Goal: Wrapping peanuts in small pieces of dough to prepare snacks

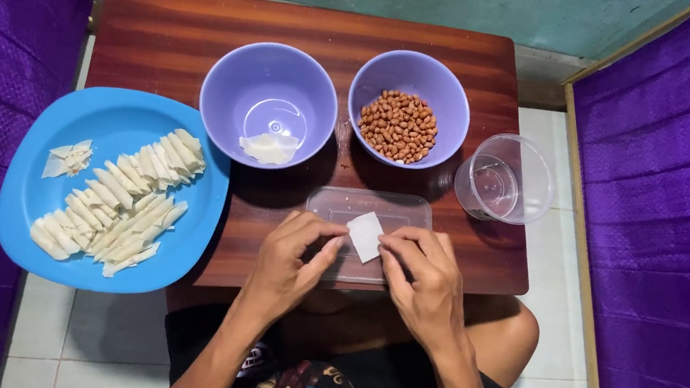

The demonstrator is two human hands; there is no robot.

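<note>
A small white square wrapper sheet (364,236) is pinched between my left hand (295,257) and my right hand (422,273), just above a clear flat plastic lid (369,208) on the wooden table (166,33). Each hand grips one side of the sheet with thumb and fingers. Beyond the lid stand two purple bowls: the left bowl (269,102) holds a few white wrapper pieces, the right bowl (409,107) holds brown peanuts (399,126).
A blue plate (109,188) at the left carries several rolled white wrappers in rows and a few flat scraps. A clear plastic cup (505,178) stands at the table's right edge. Purple cloth hangs on both sides. My knees sit under the table's near edge.
</note>
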